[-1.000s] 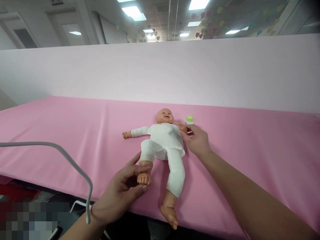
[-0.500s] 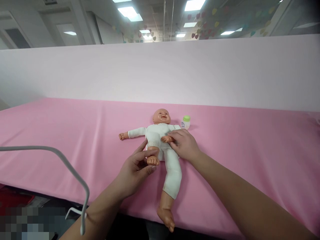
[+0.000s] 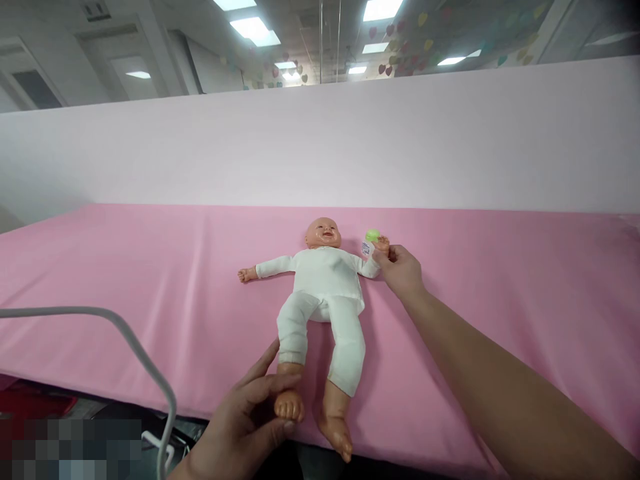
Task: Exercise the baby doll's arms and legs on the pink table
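A baby doll in a white suit lies on its back on the pink cover, head away from me and legs toward me. My left hand is closed around the doll's foot on the left, with the thumb under the toes. The doll's other leg lies straight beside it, its foot at the near edge. With my right hand I pinch the doll's hand on the right, which is raised a little. Just behind that hand stands a small jar with a green lid, partly covered by it.
The pink cover spreads over the table. Behind it rises a white panel across the whole width. A grey bent rod reaches in from the left. Below the near edge sits something red.
My left hand has drawn the doll's bent leg down toward me, nearly straight. My right hand has moved the doll's arm from its belly out to the right, beside the jar.
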